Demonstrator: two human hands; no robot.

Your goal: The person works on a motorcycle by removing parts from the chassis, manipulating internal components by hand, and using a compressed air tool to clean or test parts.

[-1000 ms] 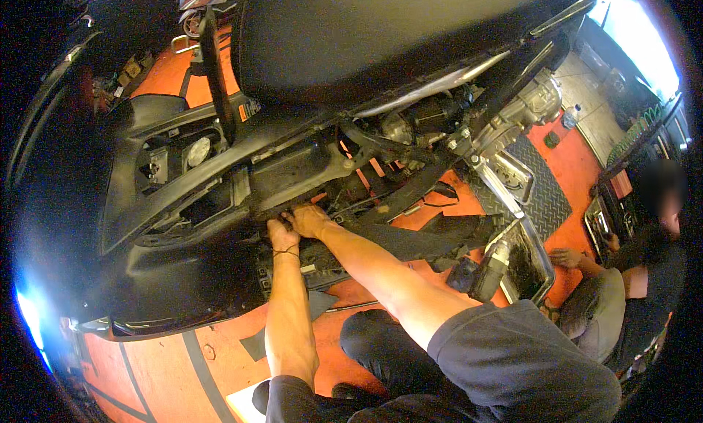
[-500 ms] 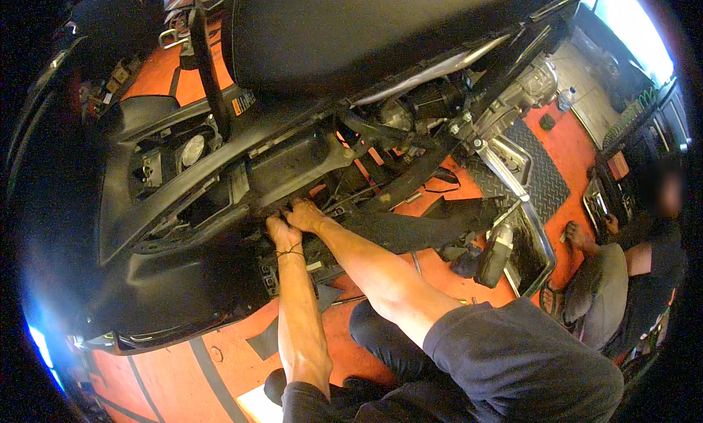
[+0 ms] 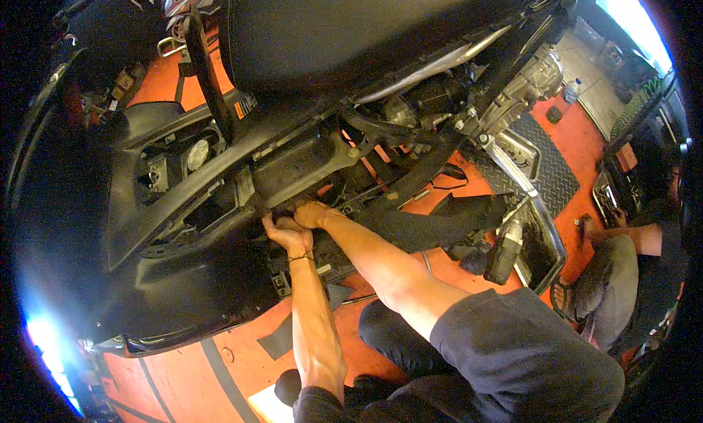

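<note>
Both my hands reach into the uncovered side of a black scooter (image 3: 183, 287), just below a dark open compartment (image 3: 296, 167) in its body. My left hand (image 3: 291, 236), with a thin dark band at the wrist, has its thumb raised against the black body edge; its other fingers are hidden among dark parts. Close beside it on the right, my right hand (image 3: 315, 214) is bent with the fingers curled inward, closed at the body. Whatever lies under those fingertips is too dark to make out. The black seat (image 3: 366, 39) is beyond them.
A dark bottle (image 3: 505, 251) stands at the right beside the metal-edged footboard (image 3: 549, 266). Orange floor (image 3: 172, 379) with dark stripes lies below. At far right another person sits with bent knee (image 3: 608, 276). A clear bottle (image 3: 572, 91) stands farther back.
My left hand has shifted slightly right and its thumb now stands apart. My right hand has curled in more beside it. The whole view has moved a little.
</note>
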